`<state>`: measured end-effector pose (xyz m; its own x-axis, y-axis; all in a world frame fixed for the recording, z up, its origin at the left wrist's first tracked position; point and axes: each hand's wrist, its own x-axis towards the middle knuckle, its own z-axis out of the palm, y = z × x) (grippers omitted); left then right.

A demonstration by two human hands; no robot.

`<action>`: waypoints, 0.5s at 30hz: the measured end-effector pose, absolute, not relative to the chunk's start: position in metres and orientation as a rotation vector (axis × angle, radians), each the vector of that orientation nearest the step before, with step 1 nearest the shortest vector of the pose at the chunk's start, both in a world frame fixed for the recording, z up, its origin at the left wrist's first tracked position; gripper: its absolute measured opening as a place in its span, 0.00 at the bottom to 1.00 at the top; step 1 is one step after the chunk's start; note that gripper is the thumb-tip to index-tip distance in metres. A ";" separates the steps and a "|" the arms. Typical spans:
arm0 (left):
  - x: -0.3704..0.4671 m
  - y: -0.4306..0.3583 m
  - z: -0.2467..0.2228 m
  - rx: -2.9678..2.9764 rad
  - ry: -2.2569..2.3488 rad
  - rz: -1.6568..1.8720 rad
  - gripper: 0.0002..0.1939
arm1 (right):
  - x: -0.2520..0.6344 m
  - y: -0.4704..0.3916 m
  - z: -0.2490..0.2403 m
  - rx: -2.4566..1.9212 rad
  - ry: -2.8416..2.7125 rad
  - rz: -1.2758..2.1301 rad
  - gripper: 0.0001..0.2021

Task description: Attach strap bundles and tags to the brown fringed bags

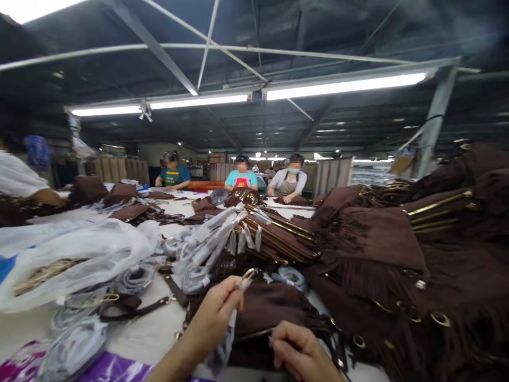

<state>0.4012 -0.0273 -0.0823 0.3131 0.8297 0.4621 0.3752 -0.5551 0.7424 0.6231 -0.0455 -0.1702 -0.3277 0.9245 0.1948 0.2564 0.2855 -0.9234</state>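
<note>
My left hand [214, 313] is closed around the end of a plastic-wrapped bag strap, and its gold snap hook [247, 277] sticks out above the fingers. The strap's wrapped length [222, 347] hangs below that hand. Lower and to the right, my right hand [298, 350] is curled with thumb and fingertips together; whatever it may pinch is too small to make out. Between and behind both hands lies a dark brown fringed bag [266, 307] with gold-coloured hardware. A bundle of wrapped straps [214, 233] rests just beyond it.
Brown fringed bags [377, 239] are heaped high on the right. Left are a clear plastic bag [99, 249], coiled wrapped straps [75, 345], a bare brown strap [135, 310] and purple packaging [115, 366]. Several co-workers, one a person in a teal shirt [241, 178], are across the table.
</note>
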 end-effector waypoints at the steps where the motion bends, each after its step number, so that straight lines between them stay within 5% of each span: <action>1: 0.409 -0.028 -0.097 2.131 1.098 1.142 0.17 | 0.621 -0.046 -0.168 -1.003 -1.618 1.215 0.19; 8: 0.431 -0.027 -0.144 2.478 1.145 1.050 0.11 | 0.608 -0.046 -0.157 -0.805 -1.118 1.325 0.30; 15: 0.416 -0.033 -0.139 2.610 1.061 0.854 0.09 | 0.603 -0.045 -0.162 -0.898 -1.251 1.210 0.24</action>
